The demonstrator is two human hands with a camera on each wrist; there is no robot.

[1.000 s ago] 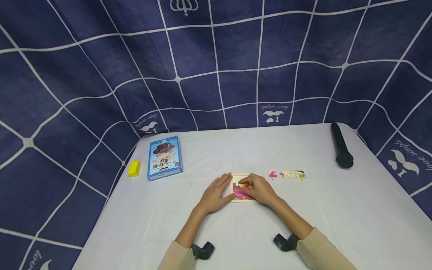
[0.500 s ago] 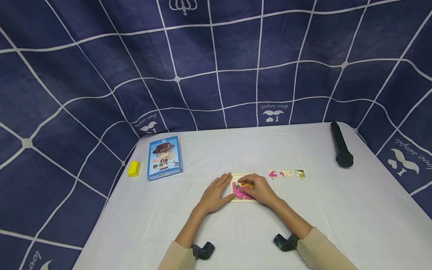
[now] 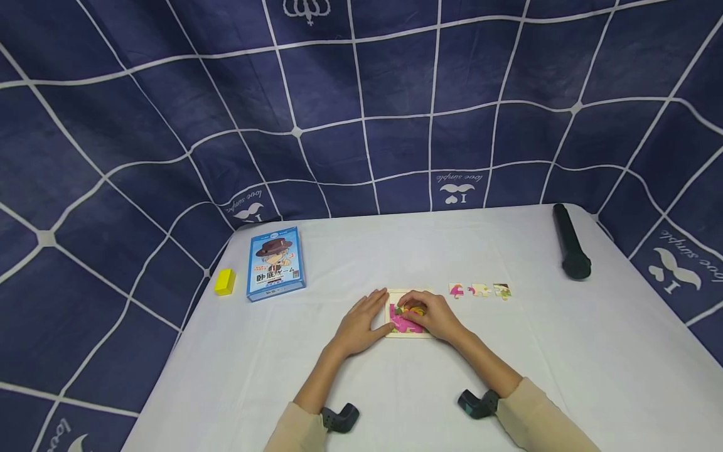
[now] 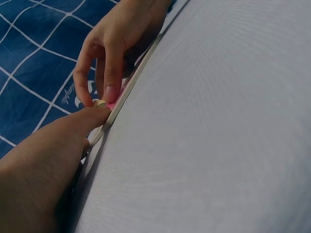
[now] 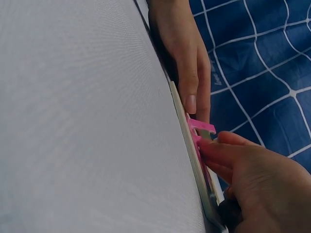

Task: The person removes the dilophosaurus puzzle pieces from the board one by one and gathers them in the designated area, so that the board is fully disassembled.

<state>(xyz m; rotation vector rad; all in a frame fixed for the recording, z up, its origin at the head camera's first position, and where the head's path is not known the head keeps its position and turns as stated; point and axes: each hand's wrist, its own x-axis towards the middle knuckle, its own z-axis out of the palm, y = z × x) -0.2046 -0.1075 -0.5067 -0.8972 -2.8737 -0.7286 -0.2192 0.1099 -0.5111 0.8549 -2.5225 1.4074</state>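
Note:
A small jigsaw puzzle in a pale wooden frame [image 3: 408, 335] lies on the table, its pieces mostly pink, with some yellow and green. My left hand [image 3: 358, 325] rests along the frame's left side, fingers extended and thumb at the lower left corner. From the right, my right hand [image 3: 440, 319] reaches over the puzzle, with thumb and fingers bent together. In the right wrist view, a pink puzzle piece [image 5: 202, 126] stands tilted above the frame, at the right fingertips, which pinch it. Part of the puzzle is hidden beneath the right hand.
Three loose puzzle pieces [image 3: 479, 290] lie in a row right of the frame. A blue card-game box [image 3: 275, 263] and a yellow block [image 3: 224, 282] sit at the left. Toward the back right lies a black microphone-shaped object [image 3: 572, 245].
The right fingertips shift slightly over the puzzle, staying in the same area. My left hand and the loose pieces keep their places.

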